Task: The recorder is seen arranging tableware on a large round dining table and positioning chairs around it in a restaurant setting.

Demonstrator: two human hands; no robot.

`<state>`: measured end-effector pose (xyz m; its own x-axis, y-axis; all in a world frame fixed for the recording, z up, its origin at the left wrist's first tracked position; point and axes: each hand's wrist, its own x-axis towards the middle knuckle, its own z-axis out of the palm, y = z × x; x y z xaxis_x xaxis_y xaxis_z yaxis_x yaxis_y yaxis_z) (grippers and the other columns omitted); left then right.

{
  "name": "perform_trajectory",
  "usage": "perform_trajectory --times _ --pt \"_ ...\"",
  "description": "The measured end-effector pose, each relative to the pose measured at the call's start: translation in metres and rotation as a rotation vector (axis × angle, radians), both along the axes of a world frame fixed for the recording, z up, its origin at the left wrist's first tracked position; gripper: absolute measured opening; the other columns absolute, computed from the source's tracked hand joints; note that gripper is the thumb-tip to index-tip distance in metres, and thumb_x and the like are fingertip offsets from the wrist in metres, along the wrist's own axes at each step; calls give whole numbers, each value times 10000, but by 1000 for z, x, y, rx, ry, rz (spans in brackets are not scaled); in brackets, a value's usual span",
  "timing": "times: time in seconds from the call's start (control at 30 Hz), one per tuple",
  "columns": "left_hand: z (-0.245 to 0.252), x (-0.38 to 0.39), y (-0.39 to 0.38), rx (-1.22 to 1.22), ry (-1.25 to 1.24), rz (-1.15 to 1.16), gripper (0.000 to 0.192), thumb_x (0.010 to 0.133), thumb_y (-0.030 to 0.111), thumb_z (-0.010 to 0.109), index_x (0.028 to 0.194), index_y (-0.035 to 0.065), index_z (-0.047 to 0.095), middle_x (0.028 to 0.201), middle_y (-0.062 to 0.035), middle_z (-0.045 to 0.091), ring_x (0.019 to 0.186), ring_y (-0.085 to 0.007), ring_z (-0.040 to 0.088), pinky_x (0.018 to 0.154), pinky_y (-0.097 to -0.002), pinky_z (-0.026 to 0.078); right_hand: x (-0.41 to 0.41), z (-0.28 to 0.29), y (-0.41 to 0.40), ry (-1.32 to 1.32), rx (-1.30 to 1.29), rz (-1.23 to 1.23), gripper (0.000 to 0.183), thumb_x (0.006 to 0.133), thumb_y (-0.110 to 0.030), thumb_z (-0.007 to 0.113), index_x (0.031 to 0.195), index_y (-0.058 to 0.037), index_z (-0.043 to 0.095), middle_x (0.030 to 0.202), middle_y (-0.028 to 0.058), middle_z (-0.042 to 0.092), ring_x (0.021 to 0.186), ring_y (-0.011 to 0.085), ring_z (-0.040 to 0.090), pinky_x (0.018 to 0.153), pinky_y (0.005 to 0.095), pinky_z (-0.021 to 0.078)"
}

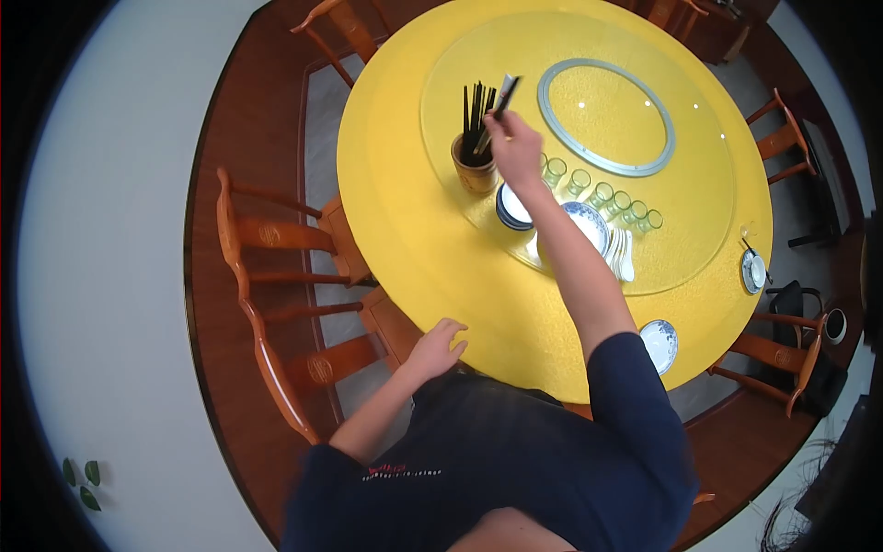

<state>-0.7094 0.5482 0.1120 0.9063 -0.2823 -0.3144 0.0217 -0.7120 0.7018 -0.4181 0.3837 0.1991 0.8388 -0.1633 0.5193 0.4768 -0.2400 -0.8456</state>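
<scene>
My right hand [514, 141] reaches far across the round table and grips dark chopsticks [508, 96], blurred, with a whitish piece beside their raised ends. It is right beside a brown cylindrical chopstick holder [474, 178], from which several black chopsticks [473, 114] stand up. Below that hand sits a stack of bowls [514, 208] with dark blue outsides, partly hidden by my forearm. My left hand [438, 350] hovers at the table's near edge, fingers loosely apart and holding nothing.
On the glass turntable [690, 228] stand several green-tinted glasses [601, 193], blue-patterned plates [588, 222] and white spoons [622, 255]. A single plate [660, 347] and a place setting [753, 270] lie along the yellow table's right edge. Wooden chairs [286, 234] surround the table.
</scene>
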Motion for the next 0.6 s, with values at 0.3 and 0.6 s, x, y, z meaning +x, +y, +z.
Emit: perform_trajectory --times 0.3,0.6 --pt "-23 -23 49 -96 -23 168 305 825 193 601 1086 37 581 1115 -152 554 965 -320 587 845 -389 476 -6 -61 -8 317 -234 -138 321 817 -191 647 1046 34 628 871 158 687 826 244 672 746 295 512" --pt "-28 27 25 -81 -28 -49 293 822 165 606 1072 15 578 1059 -161 571 852 -277 598 779 -362 487 -305 -145 -268 949 -717 -1276 659 736 -319 714 1253 12 475 1055 224 565 1000 350 534 944 443 400"
